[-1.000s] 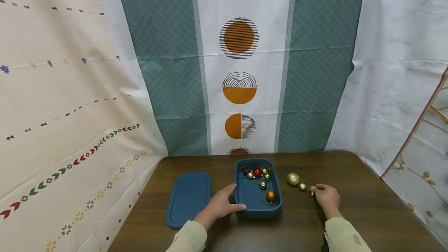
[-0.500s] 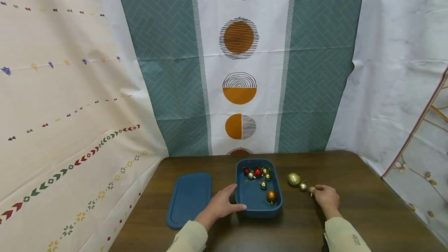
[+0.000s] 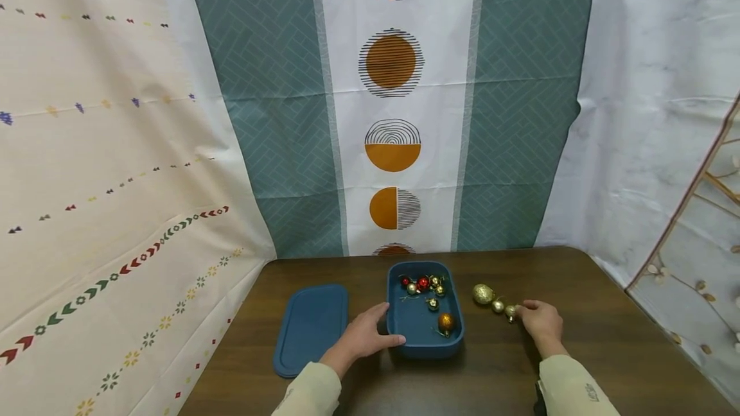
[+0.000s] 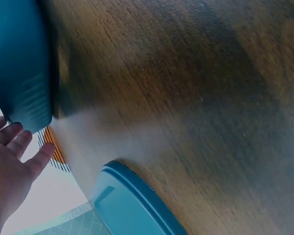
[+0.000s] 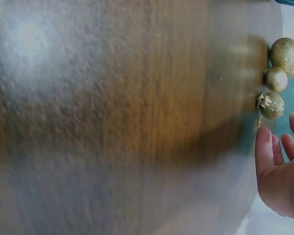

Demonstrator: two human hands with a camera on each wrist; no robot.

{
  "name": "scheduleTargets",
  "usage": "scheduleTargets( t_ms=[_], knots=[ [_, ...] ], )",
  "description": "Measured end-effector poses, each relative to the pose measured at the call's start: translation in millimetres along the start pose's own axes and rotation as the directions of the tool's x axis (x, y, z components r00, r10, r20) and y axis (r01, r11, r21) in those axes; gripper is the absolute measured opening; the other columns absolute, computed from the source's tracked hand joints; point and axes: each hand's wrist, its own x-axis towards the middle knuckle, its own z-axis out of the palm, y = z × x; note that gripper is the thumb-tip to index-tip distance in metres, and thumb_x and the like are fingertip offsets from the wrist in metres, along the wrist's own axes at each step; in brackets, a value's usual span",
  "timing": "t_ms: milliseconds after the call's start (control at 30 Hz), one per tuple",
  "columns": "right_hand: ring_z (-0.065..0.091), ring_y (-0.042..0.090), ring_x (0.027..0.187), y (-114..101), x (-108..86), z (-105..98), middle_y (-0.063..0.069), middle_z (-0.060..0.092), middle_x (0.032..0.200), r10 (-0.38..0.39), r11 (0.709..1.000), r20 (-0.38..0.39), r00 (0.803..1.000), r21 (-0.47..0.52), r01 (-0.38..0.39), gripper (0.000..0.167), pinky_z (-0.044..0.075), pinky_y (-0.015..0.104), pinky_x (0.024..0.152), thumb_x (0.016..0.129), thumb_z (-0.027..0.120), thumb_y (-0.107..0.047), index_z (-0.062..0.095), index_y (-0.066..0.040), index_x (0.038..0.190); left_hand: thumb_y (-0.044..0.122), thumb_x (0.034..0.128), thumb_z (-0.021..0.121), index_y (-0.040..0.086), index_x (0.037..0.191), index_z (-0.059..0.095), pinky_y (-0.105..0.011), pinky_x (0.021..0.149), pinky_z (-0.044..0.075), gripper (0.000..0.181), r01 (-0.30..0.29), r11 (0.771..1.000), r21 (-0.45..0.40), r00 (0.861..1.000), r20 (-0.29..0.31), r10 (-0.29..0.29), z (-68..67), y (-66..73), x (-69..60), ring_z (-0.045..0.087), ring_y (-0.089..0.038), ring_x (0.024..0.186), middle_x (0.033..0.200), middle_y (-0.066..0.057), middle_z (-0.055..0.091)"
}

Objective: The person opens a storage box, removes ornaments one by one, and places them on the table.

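My left hand [image 3: 365, 335] rests at the left side of a blue rectangular box [image 3: 413, 334], its fingers extended and the thumb at the near left corner. In the left wrist view its fingertips reach the edge of the box [image 4: 24, 73]. Inside the box lie several small red and gold baubles and a larger orange-gold bauble [image 3: 446, 321]. My right hand [image 3: 542, 323] is just right of a small glittery gold bauble [image 3: 510, 311]; in the right wrist view its fingers are loose, apart from that bauble [image 5: 272, 105]. A smooth gold bauble [image 3: 498, 306] and a larger glittery one [image 3: 482, 294] continue the row.
A flat blue lid [image 3: 312, 331] lies on the brown wooden table [image 3: 370, 397] to the left of the box. Patterned cloths [image 3: 289, 114] hang behind the table and along both sides.
The small glittery gold bauble has shifted slightly left, closer to the smooth one, and my right fingers have come off it. My left hand stays at the box.
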Motion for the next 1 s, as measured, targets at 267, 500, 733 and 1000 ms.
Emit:
scheduleTargets(
  t_ms=[267, 500, 733, 1000],
  knots=[
    [0.05, 0.053, 0.114, -7.5, 4.9, -10.1, 0.032, 0.056, 0.129, -0.055, 0.998, -0.017, 0.998, -0.004, 0.055, 0.046, 0.041, 0.06, 0.094, 0.098, 0.058, -0.026, 0.06, 0.011, 0.126, 0.052, 0.0842, 0.074, 0.008, 0.149, 0.044, -0.063, 0.105, 0.036, 0.085, -0.025, 0.999, -0.03, 0.997, -0.072, 0.023, -4.8, 0.9, 2.3, 0.041, -0.037, 0.138, 0.153, -0.014, 0.042],
    [0.049, 0.051, 0.12, -22.4, 5.0, -12.8, 0.031, 0.054, 0.134, -0.149, 0.989, 0.051, 0.988, 0.017, 0.148, 0.053, 0.041, 0.059, 0.096, 0.101, 0.057, -0.033, 0.055, 0.01, 0.133, 0.056, 0.0836, 0.072, 0.013, 0.151, 0.043, -0.064, 0.105, 0.035, 0.085, -0.017, 0.999, -0.044, 0.995, -0.099, 0.012, -9.5, 10.4, 9.2, 0.038, -0.037, 0.14, 0.155, -0.011, 0.04],
    [0.059, 0.043, 0.114, -31.1, -5.1, -1.3, 0.029, 0.057, 0.132, -0.267, 0.963, 0.142, 0.953, 0.062, 0.26, 0.053, 0.051, 0.05, 0.088, 0.1, 0.061, -0.03, 0.054, 0.008, 0.136, 0.052, 0.0866, 0.072, 0.015, 0.15, 0.045, -0.06, 0.107, 0.035, 0.078, -0.08, 0.996, -0.03, 0.988, -0.136, 0.075, -13.0, 26.2, 18.5, 0.038, -0.035, 0.14, 0.154, -0.009, 0.04],
    [0.063, 0.038, 0.107, -35.3, -21.2, 14.5, 0.025, 0.063, 0.124, -0.35, 0.935, 0.227, 0.909, 0.143, 0.324, 0.053, 0.056, 0.039, 0.078, 0.095, 0.069, -0.028, 0.057, 0.007, 0.133, 0.046, 0.0875, 0.074, 0.015, 0.147, 0.05, -0.059, 0.106, 0.037, 0.071, -0.095, 0.991, -0.096, 0.99, -0.115, 0.084, -1.4, 44.4, 29.5, 0.043, -0.036, 0.136, 0.149, -0.012, 0.046]
  ],
)
